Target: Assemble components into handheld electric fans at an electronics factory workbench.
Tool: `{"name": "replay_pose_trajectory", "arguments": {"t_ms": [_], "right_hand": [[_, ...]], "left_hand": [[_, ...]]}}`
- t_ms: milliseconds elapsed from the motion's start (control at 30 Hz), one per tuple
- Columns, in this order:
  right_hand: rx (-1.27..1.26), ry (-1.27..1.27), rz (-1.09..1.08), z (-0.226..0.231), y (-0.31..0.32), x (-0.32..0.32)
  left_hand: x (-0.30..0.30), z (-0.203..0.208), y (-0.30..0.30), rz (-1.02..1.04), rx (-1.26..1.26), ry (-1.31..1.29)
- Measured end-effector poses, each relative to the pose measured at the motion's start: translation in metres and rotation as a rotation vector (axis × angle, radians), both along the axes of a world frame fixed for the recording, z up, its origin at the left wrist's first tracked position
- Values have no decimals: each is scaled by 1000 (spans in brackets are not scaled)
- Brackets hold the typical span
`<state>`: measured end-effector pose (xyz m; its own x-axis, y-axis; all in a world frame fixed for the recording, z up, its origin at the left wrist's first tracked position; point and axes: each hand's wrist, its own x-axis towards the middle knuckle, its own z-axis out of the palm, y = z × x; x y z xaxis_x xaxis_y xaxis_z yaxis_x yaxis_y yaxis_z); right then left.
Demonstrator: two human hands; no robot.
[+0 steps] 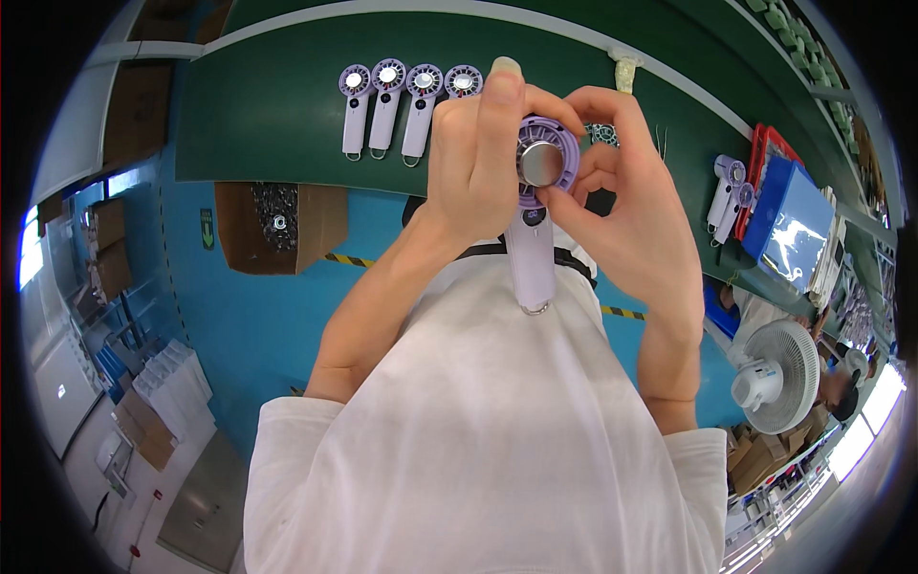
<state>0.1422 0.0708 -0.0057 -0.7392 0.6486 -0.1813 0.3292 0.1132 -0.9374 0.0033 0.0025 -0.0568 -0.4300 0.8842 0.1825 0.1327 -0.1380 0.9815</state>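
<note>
A lilac handheld fan (532,256) hangs handle-down in front of my chest, its round head with a silver disc facing up at me. My left hand (464,177) is closed around the left side of the fan's head, thumb pointing up. On the other side, my right hand (650,210) pinches the head's rim with thumb and fingers curved round it. Beyond my left hand, several similar lilac fans (385,105) lie in a row on the green worktable (258,105). Behind my right hand, a small patterned part (602,134) is partly hidden.
At the table's right lie more lilac fans (724,191), a red tray (765,143) and a blue folder (789,212). A cardboard box (325,225) with dark parts stands below the table's left edge. A white electric fan (779,376) and another person (841,392) are at the right.
</note>
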Motion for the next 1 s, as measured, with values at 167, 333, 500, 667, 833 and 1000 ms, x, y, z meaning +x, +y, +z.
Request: {"name": "replay_pose_trajectory", "arguments": {"t_ms": [167, 333, 500, 667, 833, 1000], "right_hand": [[-87, 47, 28, -3, 5, 6], [-218, 135, 28, -6, 4, 10], [-327, 225, -3, -9, 1, 9], [-420, 271, -54, -15, -1, 8], [-347, 240, -60, -15, -2, 6], [-60, 98, -4, -14, -3, 4]], "left_hand": [[1, -2, -1, -29, -90, -28], [3, -5, 2, 28, 52, -211], [1, -2, 2, 25, 61, -171], [2, -3, 2, 29, 63, -191], [1, -1, 1, 41, 67, -99], [3, -5, 2, 54, 82, -79]]}}
